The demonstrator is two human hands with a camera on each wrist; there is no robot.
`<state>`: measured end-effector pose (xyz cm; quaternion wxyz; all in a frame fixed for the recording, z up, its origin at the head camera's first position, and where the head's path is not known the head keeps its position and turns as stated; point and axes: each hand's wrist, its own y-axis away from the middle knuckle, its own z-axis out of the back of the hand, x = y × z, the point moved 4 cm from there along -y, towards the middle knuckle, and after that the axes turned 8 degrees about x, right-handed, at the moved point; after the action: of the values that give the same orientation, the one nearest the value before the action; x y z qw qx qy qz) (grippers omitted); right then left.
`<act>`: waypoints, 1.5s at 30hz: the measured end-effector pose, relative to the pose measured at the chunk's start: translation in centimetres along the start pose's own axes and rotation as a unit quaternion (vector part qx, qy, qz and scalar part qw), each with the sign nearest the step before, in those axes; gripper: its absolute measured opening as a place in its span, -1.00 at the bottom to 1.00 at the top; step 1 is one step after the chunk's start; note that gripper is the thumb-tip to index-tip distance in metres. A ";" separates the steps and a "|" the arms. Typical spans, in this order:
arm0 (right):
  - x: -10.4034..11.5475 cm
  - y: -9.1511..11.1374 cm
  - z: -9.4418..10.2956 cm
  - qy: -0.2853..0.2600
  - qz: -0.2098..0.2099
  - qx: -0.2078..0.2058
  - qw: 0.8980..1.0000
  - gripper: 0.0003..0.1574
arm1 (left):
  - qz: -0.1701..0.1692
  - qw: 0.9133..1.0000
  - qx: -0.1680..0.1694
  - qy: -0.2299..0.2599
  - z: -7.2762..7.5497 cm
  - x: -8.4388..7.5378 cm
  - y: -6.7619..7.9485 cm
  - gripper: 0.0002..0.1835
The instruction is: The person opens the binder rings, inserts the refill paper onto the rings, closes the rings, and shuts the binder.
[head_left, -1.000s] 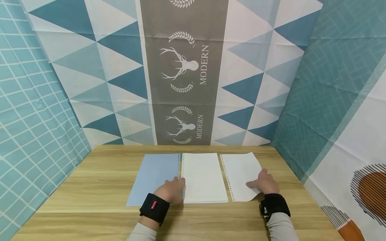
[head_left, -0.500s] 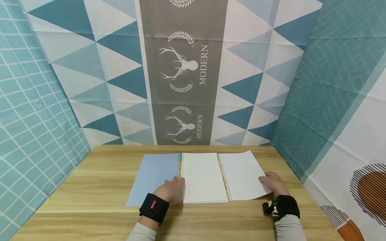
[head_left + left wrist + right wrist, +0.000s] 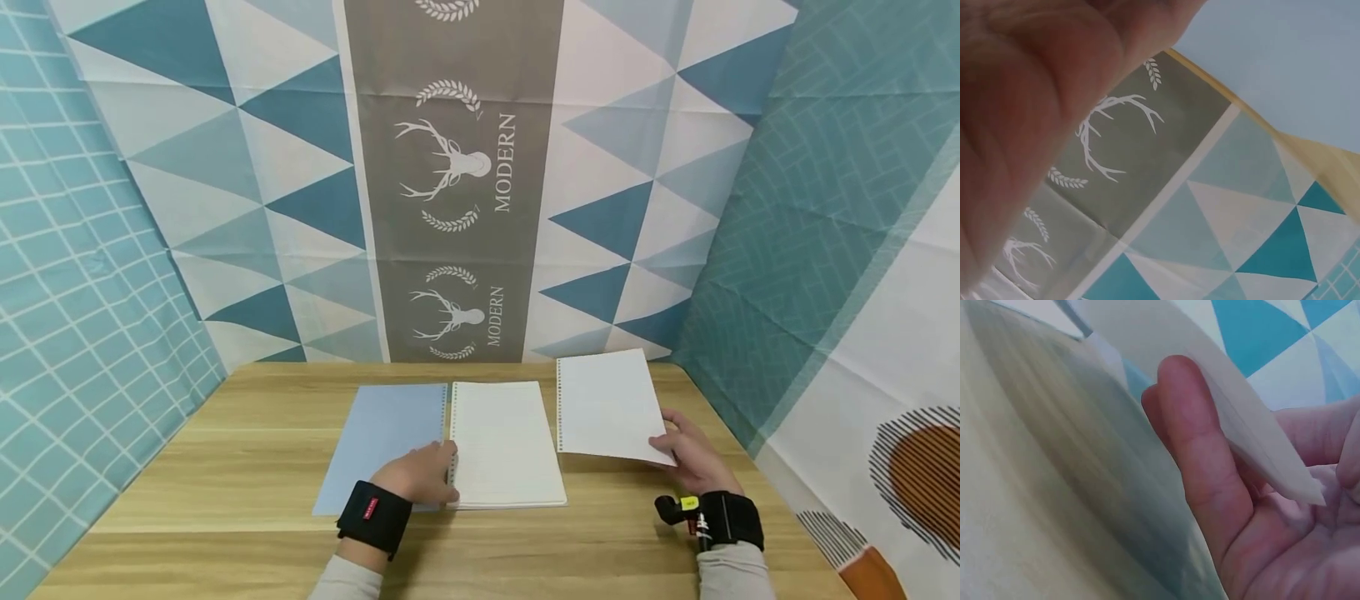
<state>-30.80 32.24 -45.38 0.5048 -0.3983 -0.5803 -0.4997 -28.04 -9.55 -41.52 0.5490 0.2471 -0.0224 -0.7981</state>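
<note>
An open loose-leaf notebook lies on the table, its blue-grey cover (image 3: pixel 393 421) to the left and a stack of white lined pages (image 3: pixel 506 442) to the right, with a row of holes along the binding. My left hand (image 3: pixel 417 475) rests over the binding, fingertips at the pages' left edge; the left wrist view shows mostly its palm. To the right, my right hand (image 3: pixel 696 457) pinches a loose white sheet (image 3: pixel 606 404) by its lower right corner, thumb on top. The sheet is raised and tilted, its punched edge facing left. In the right wrist view, fingers (image 3: pixel 1194 425) support the paper (image 3: pixel 1250 419) from beneath.
The wooden table (image 3: pixel 247 467) extends around the notebook. Patterned cloth (image 3: pixel 457 208) hangs behind its far edge, and more cloth walls stand on both sides. Each wrist wears a black band (image 3: pixel 375 518).
My right hand has drawn right and lifted the loose sheet from the table beside the pages, tilting it up. The left hand has stayed at the binding with only a slight shift.
</note>
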 end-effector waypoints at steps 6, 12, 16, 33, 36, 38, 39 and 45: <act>1.2 0.4 0.0 0.026 0.014 -0.002 1.000 -0.08 | -0.051 0.997 -0.029 0.041 0.9 -0.2 0.5 -0.29; 3.0 1.3 -0.3 0.043 0.042 0.002 0.998 -0.02 | -0.082 0.993 -0.079 0.041 1.9 -1.0 0.8 -0.28; 4.5 2.0 -0.7 0.043 0.064 0.001 0.997 -0.01 | -0.088 0.991 -0.097 0.031 2.4 -1.7 1.2 -0.26; 9.8 5.0 -2.6 0.052 0.167 0.006 0.984 0.03 | -0.127 0.974 -0.186 -0.012 5.6 -4.1 4.4 -0.21; 10.3 5.4 -3.0 0.043 0.186 0.018 0.981 0.01 | -0.126 0.974 -0.190 -0.013 6.0 -4.2 5.0 -0.22; 10.5 5.6 -3.2 0.038 0.193 0.023 0.980 -0.01 | -0.126 0.973 -0.192 -0.012 6.1 -4.3 5.2 -0.22; 10.5 5.7 -3.2 0.037 0.194 0.024 0.980 -0.01 | -0.125 0.973 -0.192 -0.013 6.2 -4.3 5.3 -0.22; 10.6 5.5 -3.8 0.055 0.187 0.014 0.981 -0.04 | -0.123 0.974 -0.189 -0.011 6.2 -4.4 5.4 -0.23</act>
<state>-26.57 29.11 -34.01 0.6263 -0.4645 -0.4738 -0.4092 -24.73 -9.30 -32.77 0.4828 0.1312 0.1538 -0.8521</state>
